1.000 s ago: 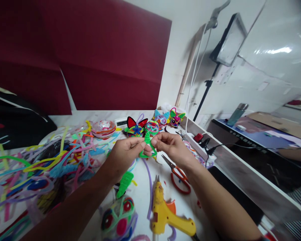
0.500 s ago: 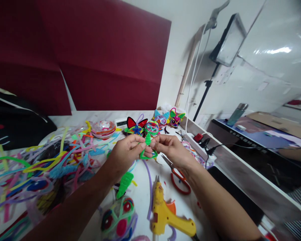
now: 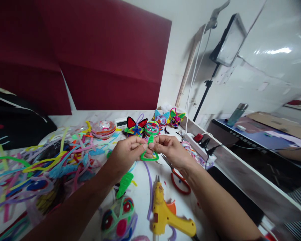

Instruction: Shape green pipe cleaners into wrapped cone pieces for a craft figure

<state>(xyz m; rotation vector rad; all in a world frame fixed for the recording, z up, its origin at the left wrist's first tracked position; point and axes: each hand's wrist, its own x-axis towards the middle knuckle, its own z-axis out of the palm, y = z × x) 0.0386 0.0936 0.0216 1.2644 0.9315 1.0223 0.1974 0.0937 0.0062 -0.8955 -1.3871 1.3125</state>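
Note:
Between my two hands is a bent green pipe cleaner (image 3: pixel 150 158), shaped into an open triangle with a narrow strip standing up at its top. My left hand (image 3: pixel 130 150) pinches it from the left, fingertips at the triangle's upper corner. From the other side my right hand (image 3: pixel 171 149) pinches the upright strip with thumb and index finger. Below them, a flat green leaf-like piece (image 3: pixel 124 184) lies on the white table. Nearer to me sits a round pipe-cleaner face (image 3: pixel 119 217) with red and dark eyes. Orange-handled scissors (image 3: pixel 180 180) rest under my right wrist.
A yellow glue gun (image 3: pixel 163 214) lies in front, beside a purple strip (image 3: pixel 149 190). Loose pipe cleaners (image 3: pixel 65 160) pile up at left. Several finished colourful faces (image 3: pixel 153 128) stand at the back. A power strip (image 3: pixel 199 147) runs along the right ledge; another person's arm (image 3: pixel 296 154) shows far right.
The green piece has shifted slightly right and turned, its upright strip now looking narrower and the triangle showing more. Both hands keep nearly the same place.

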